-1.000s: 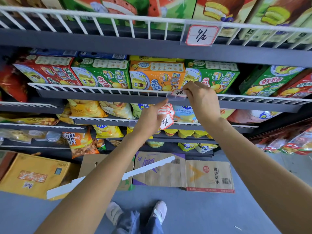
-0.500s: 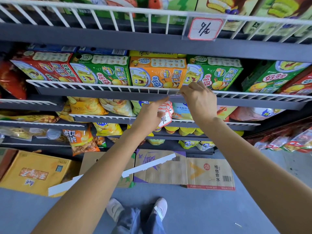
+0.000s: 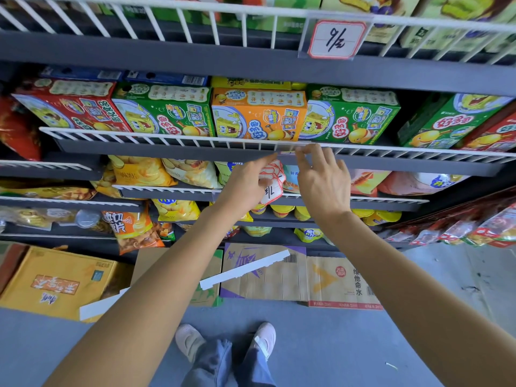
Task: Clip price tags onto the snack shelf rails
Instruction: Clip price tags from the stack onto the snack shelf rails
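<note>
- Since the earlier frames the right hand [image 3: 325,185] had let go at the rail [image 3: 167,138]: its fingers, curled over the wire half a second before, were now spread and loose, with only the fingertips [image 3: 303,153] near the wire.
- Head view: the left hand [image 3: 245,188] gripped a stack of price tags [image 3: 272,181], red-edged white cards, against its palm, while its index finger pointed up and touched the rail's underside just left of the right fingertips.
- A clear tag holder [image 3: 293,148] sat on the rail between the two hands; whether a card was in it I could not tell.
- Behind that rail the shelf held snack boxes in a row: red [image 3: 69,107], green [image 3: 164,113], orange [image 3: 259,115], green again [image 3: 351,118].
- One clipped tag [image 3: 336,39], handwritten, hung on the top rail [image 3: 195,12].
- The lower shelves held yellow chip bags [image 3: 139,171] and yellow packets.
- On the floor [image 3: 335,344] lay flattened cartons [image 3: 279,272] with a white strip [image 3: 245,272] across them, and a yellow box [image 3: 53,283] to the left.
</note>
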A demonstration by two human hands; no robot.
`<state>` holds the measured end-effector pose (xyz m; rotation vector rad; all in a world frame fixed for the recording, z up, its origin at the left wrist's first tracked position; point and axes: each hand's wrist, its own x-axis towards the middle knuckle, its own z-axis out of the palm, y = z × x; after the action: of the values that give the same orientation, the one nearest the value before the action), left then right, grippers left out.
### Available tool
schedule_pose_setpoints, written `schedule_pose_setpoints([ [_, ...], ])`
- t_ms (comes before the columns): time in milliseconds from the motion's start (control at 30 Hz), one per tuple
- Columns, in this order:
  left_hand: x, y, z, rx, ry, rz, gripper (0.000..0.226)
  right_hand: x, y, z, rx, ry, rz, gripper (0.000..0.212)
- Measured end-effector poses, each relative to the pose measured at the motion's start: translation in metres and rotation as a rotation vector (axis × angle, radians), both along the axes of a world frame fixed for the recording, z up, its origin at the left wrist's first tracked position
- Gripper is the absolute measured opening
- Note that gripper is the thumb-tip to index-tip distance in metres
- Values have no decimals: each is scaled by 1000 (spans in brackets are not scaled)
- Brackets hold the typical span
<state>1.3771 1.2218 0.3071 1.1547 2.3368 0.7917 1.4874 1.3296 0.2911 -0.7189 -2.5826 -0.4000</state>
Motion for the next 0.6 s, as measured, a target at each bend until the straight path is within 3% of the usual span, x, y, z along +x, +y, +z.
schedule_pose_setpoints([
  [100,1,0,0,8,-14,0,56,6,-9,-5,-33,-101,-31,66],
  [233,1,1,-1,-1,12,-5,55,9,-16,-8,-111,-170,-36,80],
  [433,0,1,-4,6,10,0,55,12,-14,-13,-206,-203,-11,89],
  [600,-2,3,-4,17,11,8,53,7,-15,-9,-314,-151,-10,83],
])
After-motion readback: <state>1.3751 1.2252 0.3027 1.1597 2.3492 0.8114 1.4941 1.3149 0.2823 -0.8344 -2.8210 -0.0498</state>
